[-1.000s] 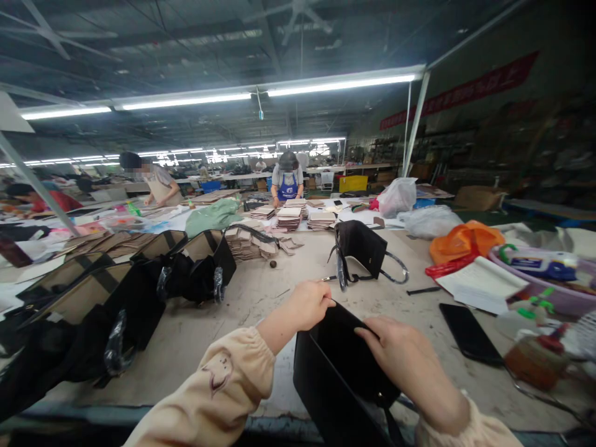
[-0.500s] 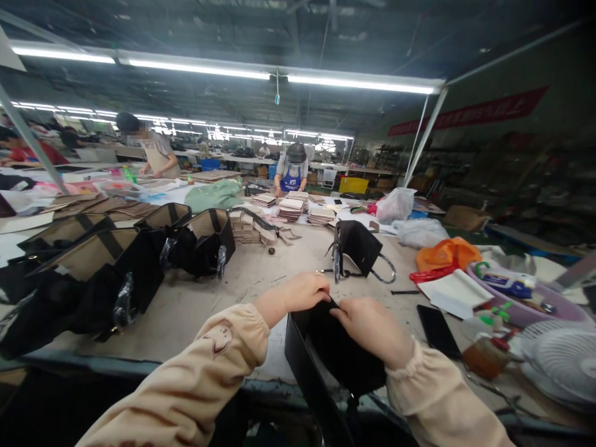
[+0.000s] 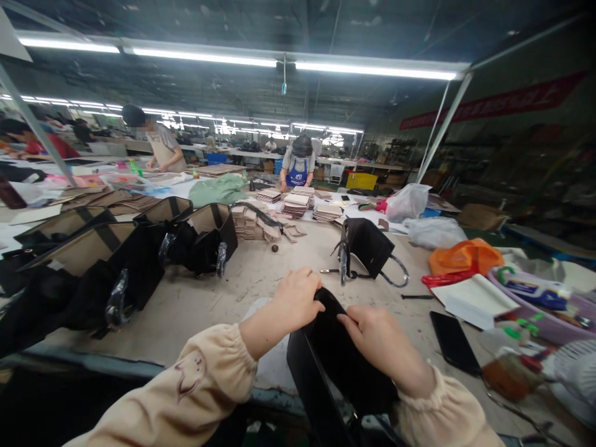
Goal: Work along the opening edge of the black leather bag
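Observation:
A black bag (image 3: pixel 310 379) stands open at the table's front edge, its dark inside facing up. My left hand (image 3: pixel 295 299) pinches the far left corner of its rim between thumb and fingers. On the right part of the same rim, my right hand (image 3: pixel 384 338) is closed, thumb and fingertips on the edge. The bag's lower part drops out of view below. Just beyond my hands another black bag (image 3: pixel 370 248) with a wrapped handle sits on the table (image 3: pixel 251 279).
Several black bags (image 3: pixel 125 248) with beige insides crowd the left. Stacked pieces (image 3: pixel 254 223) lie farther back. A phone (image 3: pixel 454 341), an orange bag (image 3: pixel 465 256), a purple basin (image 3: pixel 535 310), a bottle (image 3: pixel 512 375) and a fan (image 3: pixel 575 379) are right. A person in a blue apron (image 3: pixel 298 172) works across.
My left hand has shifted slightly left and my right hand slightly right, so they are farther apart along the rim. The view has turned a little, moving the right-hand objects rightward.

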The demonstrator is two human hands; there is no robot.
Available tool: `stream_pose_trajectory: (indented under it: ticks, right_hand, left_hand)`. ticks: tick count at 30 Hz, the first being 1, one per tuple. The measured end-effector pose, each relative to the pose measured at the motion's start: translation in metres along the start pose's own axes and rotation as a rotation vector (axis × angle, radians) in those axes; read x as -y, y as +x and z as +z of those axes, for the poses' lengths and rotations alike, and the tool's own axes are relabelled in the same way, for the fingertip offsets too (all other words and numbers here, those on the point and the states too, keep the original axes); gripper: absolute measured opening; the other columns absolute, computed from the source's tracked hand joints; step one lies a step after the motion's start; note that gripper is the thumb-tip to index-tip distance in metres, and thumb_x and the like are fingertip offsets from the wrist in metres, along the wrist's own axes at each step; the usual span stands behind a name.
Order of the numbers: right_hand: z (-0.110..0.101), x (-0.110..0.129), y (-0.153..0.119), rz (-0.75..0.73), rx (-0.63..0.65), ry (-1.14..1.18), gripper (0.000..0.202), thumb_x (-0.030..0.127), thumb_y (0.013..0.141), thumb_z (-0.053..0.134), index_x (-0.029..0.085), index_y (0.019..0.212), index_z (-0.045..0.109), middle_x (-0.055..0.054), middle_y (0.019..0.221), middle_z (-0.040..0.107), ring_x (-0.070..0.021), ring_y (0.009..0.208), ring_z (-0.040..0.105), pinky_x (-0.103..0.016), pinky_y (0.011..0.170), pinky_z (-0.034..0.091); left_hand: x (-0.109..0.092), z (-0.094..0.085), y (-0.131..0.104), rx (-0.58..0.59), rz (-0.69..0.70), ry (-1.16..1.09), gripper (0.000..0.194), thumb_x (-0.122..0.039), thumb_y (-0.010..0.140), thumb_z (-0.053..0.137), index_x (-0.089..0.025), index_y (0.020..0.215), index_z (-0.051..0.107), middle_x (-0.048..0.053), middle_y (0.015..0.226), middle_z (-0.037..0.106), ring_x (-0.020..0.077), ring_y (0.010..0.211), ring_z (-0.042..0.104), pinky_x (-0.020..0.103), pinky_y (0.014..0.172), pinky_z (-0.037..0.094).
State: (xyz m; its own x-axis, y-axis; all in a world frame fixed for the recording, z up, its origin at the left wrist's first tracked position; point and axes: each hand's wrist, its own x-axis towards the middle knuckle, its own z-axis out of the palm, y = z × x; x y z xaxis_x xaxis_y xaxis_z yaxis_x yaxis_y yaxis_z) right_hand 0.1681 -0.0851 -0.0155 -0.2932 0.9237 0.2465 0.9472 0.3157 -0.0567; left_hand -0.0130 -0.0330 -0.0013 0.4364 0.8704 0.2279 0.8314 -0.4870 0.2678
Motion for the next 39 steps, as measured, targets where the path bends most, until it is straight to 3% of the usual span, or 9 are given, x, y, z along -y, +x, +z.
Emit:
stream_pose_trajectory:
  ticks: [8, 17, 20, 23, 26, 29, 32, 35, 39]
  right_hand:
    - [0.001, -0.004, 0.002, 0.021, 0.02, 0.016, 0.034, 0.032, 0.092, 0.043, 0.02, 0.062, 0.055, -0.002, 0.06, 0.063, -0.0146, 0.057, 0.057, -0.028, 0.054, 0.027]
    - [0.005, -0.004, 0.001, 0.032, 0.019, 0.042, 0.034, 0.033, 0.091, 0.044, 0.02, 0.063, 0.056, -0.002, 0.062, 0.064, -0.0144, 0.058, 0.057, -0.028, 0.055, 0.027]
    - [0.007, -0.006, 0.002, 0.049, 0.031, 0.038, 0.035, 0.034, 0.091, 0.044, 0.02, 0.062, 0.055, -0.002, 0.061, 0.063, -0.0145, 0.057, 0.056, -0.029, 0.055, 0.026]
    - [0.006, -0.009, 0.001, 0.064, 0.032, 0.041, 0.036, 0.035, 0.092, 0.043, 0.02, 0.061, 0.053, -0.001, 0.061, 0.062, -0.0141, 0.057, 0.055, -0.029, 0.055, 0.025]
    - [0.005, -0.01, 0.001, 0.063, 0.028, 0.046, 0.036, 0.036, 0.092, 0.042, 0.02, 0.061, 0.052, -0.001, 0.062, 0.062, -0.0144, 0.059, 0.055, -0.029, 0.057, 0.026]
    - [0.004, -0.009, 0.001, 0.06, 0.035, 0.05, 0.036, 0.036, 0.092, 0.042, 0.02, 0.062, 0.053, -0.001, 0.063, 0.063, -0.0147, 0.06, 0.056, -0.029, 0.057, 0.026]
    - [0.004, -0.007, 0.003, 0.069, 0.052, 0.058, 0.036, 0.036, 0.092, 0.042, 0.02, 0.063, 0.054, -0.001, 0.064, 0.064, -0.0147, 0.06, 0.056, -0.029, 0.057, 0.025]
    - [0.004, -0.008, 0.004, 0.069, 0.056, 0.069, 0.035, 0.036, 0.092, 0.042, 0.02, 0.063, 0.053, -0.001, 0.063, 0.063, -0.0148, 0.06, 0.056, -0.029, 0.057, 0.026]
    - [0.006, -0.013, 0.003, 0.066, 0.053, 0.075, 0.035, 0.036, 0.092, 0.042, 0.02, 0.062, 0.052, -0.001, 0.062, 0.061, -0.0147, 0.059, 0.055, -0.029, 0.057, 0.026]
  left_hand:
    - [-0.004, 0.003, -0.002, -0.112, 0.002, 0.125, 0.033, -0.032, 0.065, 0.077, -0.018, 0.087, 0.058, 0.007, 0.104, 0.054, 0.0271, 0.101, 0.052, 0.053, 0.104, 0.025]
    - [-0.003, 0.008, -0.002, -0.113, 0.06, 0.096, 0.022, -0.039, 0.067, 0.075, -0.019, 0.074, 0.067, 0.006, 0.103, 0.056, 0.0281, 0.105, 0.048, 0.06, 0.104, 0.021]
    - [-0.001, 0.01, 0.001, -0.072, 0.079, 0.057, 0.012, -0.031, 0.071, 0.072, -0.02, 0.069, 0.068, 0.004, 0.1, 0.058, 0.0246, 0.098, 0.052, 0.053, 0.099, 0.031]
    - [0.004, 0.01, 0.0, -0.036, 0.155, -0.073, 0.01, -0.023, 0.074, 0.068, -0.018, 0.066, 0.064, 0.002, 0.101, 0.058, 0.0177, 0.089, 0.055, 0.035, 0.086, 0.042]
    - [0.01, 0.008, -0.003, -0.026, 0.173, -0.158, 0.01, -0.015, 0.074, 0.061, -0.016, 0.065, 0.058, 0.001, 0.09, 0.059, 0.0131, 0.077, 0.055, 0.025, 0.07, 0.043]
    - [0.012, 0.005, -0.003, -0.034, 0.131, -0.153, 0.005, -0.014, 0.073, 0.058, -0.018, 0.077, 0.06, 0.001, 0.084, 0.059, 0.0141, 0.073, 0.055, 0.025, 0.066, 0.043]
    - [0.011, 0.005, 0.004, -0.018, 0.122, -0.161, 0.018, -0.031, 0.073, 0.066, -0.02, 0.088, 0.063, 0.001, 0.094, 0.062, 0.0166, 0.078, 0.057, 0.028, 0.071, 0.044]
    - [0.008, 0.009, 0.015, 0.0, 0.109, -0.171, 0.021, -0.04, 0.072, 0.069, -0.021, 0.081, 0.067, 0.002, 0.099, 0.062, 0.0172, 0.082, 0.059, 0.028, 0.076, 0.045]
    - [0.007, 0.016, 0.024, 0.001, 0.101, -0.173, 0.014, -0.032, 0.074, 0.068, -0.019, 0.071, 0.066, 0.0, 0.093, 0.064, 0.0149, 0.081, 0.059, 0.025, 0.076, 0.044]
